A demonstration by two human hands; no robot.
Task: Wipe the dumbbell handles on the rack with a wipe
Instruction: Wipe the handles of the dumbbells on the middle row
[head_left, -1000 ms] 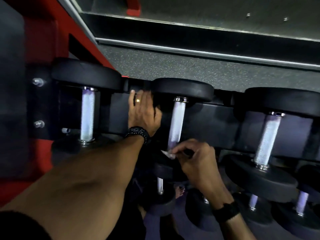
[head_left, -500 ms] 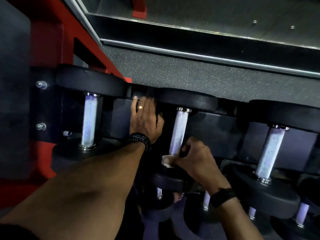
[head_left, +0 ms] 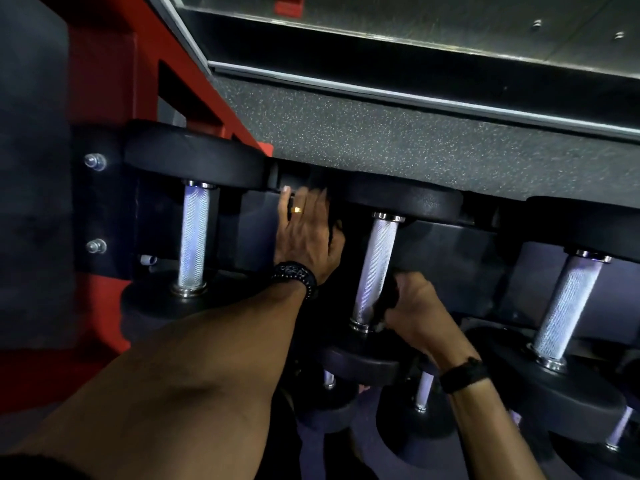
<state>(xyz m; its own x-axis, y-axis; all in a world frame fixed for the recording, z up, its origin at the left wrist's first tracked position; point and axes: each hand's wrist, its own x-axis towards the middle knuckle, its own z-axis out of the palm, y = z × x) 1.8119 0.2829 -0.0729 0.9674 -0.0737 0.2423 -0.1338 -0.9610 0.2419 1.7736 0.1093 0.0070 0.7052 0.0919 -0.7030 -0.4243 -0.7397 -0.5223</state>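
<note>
Three black dumbbells with knurled silver handles lie on the top tier of the black rack. My right hand is curled around the lower end of the middle handle, just above its near head. The white wipe is hidden under those fingers. My left hand lies flat with spread fingers on the rack between the left handle and the middle dumbbell, its fingertips by the far head. The right handle is untouched.
A red steel frame with bolts stands at the left end of the rack. Smaller dumbbells sit on a lower tier beneath my right wrist. Speckled rubber floor and a metal-edged platform lie beyond the rack.
My right hand has moved from pinching the visible wipe at the handle's base to wrapping around the handle, so the wipe is covered. My left hand has stayed in place.
</note>
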